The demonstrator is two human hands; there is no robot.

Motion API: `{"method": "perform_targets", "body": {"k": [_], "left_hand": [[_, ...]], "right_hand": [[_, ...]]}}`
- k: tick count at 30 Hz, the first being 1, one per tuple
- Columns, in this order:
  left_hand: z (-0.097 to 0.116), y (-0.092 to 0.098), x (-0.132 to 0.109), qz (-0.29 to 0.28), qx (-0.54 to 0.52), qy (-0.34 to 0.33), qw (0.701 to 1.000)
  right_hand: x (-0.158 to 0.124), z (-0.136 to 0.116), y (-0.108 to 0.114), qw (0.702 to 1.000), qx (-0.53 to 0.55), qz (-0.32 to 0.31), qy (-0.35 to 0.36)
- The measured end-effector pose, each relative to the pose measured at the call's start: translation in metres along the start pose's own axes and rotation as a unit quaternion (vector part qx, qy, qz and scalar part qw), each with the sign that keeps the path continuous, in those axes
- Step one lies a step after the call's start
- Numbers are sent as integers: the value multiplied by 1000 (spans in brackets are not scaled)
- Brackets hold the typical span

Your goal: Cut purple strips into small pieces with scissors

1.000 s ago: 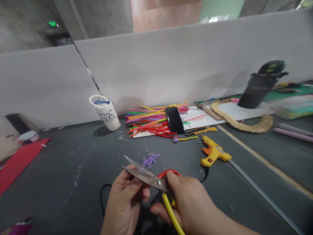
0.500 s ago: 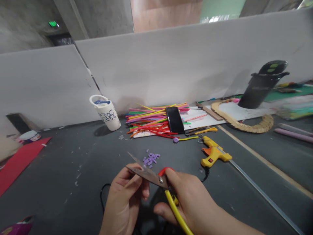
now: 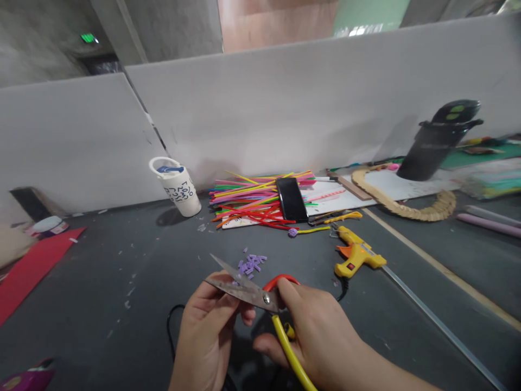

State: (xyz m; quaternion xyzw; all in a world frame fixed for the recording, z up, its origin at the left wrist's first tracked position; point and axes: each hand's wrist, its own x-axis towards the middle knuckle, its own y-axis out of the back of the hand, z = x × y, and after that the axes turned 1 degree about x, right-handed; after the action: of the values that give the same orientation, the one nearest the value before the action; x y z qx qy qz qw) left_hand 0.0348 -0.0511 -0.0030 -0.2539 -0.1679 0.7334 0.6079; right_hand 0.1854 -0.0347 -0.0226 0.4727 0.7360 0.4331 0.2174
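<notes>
I judge a snipping step in hand: my right hand (image 3: 321, 326) is wrapped round one pair of scissors (image 3: 266, 298), blades parted over my left hand (image 3: 209, 323), whose fingers bend close together, grip contents indeterminable. The next move calls for closing the blades clear of those fingertips. Count: one glue gun (image 3: 358, 253), one phone (image 3: 292, 199), and purple pieces (image 3: 251, 264) heaped on the table (image 3: 142, 282) just beyond the scissors, too overlapped to number.

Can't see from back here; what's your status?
Right hand gripping scissors, blades apart. Left hand at the blades. Purple pieces just beyond. Glue gun off right.
</notes>
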Motion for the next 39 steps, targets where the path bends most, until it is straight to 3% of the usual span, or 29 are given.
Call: {"method": "perform_targets", "body": {"k": [16, 27, 34, 39], "left_hand": [[-1, 0, 1, 11, 2, -17, 1000], [-3, 3, 0, -11, 27, -16, 999], [-2, 4, 0, -8, 43, -28, 999], [0, 0, -1, 15, 60, -42, 997]], "right_hand": [[0, -1, 0, 1000, -28, 7, -9], [-1, 0, -3, 999, -34, -2, -4], [3, 0, 5, 999, -26, -16, -28], [3, 1, 5, 999, -23, 22, 9]]}}
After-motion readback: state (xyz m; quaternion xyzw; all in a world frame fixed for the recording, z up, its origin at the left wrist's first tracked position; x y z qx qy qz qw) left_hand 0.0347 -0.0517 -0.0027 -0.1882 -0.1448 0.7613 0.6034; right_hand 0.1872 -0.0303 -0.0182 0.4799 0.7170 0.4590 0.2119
